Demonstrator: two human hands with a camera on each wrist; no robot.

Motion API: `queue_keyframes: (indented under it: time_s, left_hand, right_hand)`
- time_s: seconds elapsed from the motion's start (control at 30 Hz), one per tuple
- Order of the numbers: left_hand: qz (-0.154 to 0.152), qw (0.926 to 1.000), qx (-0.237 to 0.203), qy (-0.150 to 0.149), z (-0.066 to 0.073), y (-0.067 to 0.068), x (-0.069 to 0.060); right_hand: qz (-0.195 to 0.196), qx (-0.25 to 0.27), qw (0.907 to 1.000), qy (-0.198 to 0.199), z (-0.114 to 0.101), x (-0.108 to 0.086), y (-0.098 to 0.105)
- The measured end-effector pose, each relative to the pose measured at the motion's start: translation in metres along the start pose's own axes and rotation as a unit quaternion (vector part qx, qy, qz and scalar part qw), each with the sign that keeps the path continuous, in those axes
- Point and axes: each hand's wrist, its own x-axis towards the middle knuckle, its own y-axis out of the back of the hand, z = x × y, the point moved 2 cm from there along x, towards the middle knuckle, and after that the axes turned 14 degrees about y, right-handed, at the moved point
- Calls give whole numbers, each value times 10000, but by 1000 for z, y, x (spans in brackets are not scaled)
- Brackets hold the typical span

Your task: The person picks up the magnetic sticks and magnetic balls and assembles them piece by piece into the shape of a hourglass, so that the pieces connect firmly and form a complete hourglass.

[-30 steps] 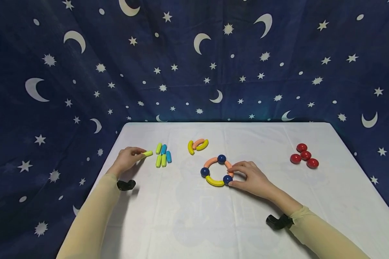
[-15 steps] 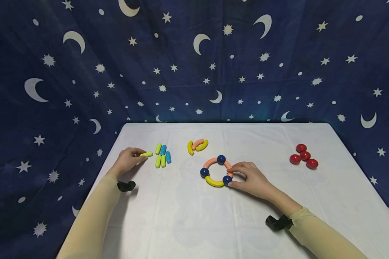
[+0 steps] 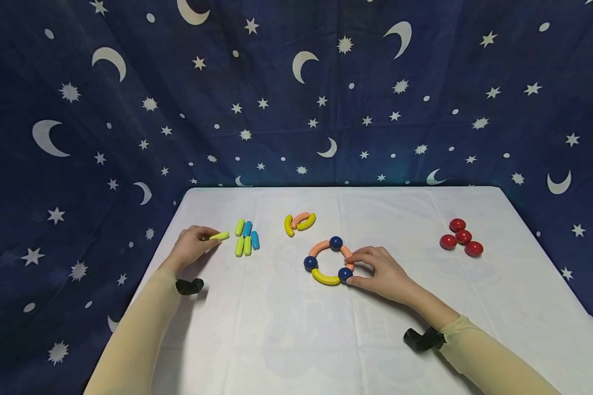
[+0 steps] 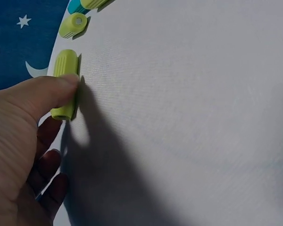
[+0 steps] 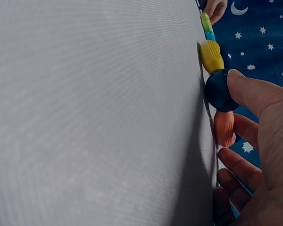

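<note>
My left hand (image 3: 190, 245) pinches a yellow-green magnetic rod (image 3: 220, 236) between thumb and fingers, left of a small group of short rods. In the left wrist view, the thumb lies across that rod (image 4: 66, 61), close to the white tabletop. My right hand (image 3: 385, 276) holds the right side of a ring made of dark blue balls, two orange curved rods and a yellow curved rod (image 3: 325, 278). Its thumb is on the lower right ball (image 5: 220, 90); a finger touches the orange curved rod (image 5: 224, 127). The ring lies on the table.
Beside the left hand lie several yellow-green rods (image 3: 239, 247) and two blue rods (image 3: 255, 240). Behind the ring are two yellow curved rods (image 3: 306, 222) and an orange one (image 3: 300, 220). Several red oval pieces (image 3: 463, 236) lie far right. A starry curtain (image 3: 296, 109) hangs behind.
The left hand has drawn the yellow-green rod slightly left, away from the other rods. The right hand and the ring stay in place; the head view has shifted a little.
</note>
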Motion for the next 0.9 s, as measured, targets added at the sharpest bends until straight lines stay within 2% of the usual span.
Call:
queue_keyframes:
  time_s: [0.2,0.27,0.37,0.47,0.6,0.67,0.83,0.9]
  left_hand:
    - [170,9983,529,-174,5,5,-4]
    - [198,9983,527,-155,7,6,-5]
    - [171,9993,87,-306,14,6,-8]
    - [64,9967,-521,-617,29,3,-14]
    - [-263,9882,-1088,-1046,60,-9,-27]
    - [-550,9830,-1290,-1186,76,-20,-36]
    - [-1322,9707,-1392,-1448,111,-52,-59]
    - [-1541,9661,-1337,-1580,122,-64,-66]
  right_hand:
    - [-2,-5,10000,-32,-1,1,-1]
    - [0,6,10000,-19,-2,1,-1]
    - [-21,16,10000,-24,-3,0,-1]
    - [-39,-2,10000,-84,-2,0,-1]
    - [-19,-21,9999,-157,-2,-1,0]
    - [-7,-31,9999,-156,-2,-1,0]
    - [4,-60,9999,-136,-2,1,-2]
    - [14,-62,9999,-128,-2,2,-2]
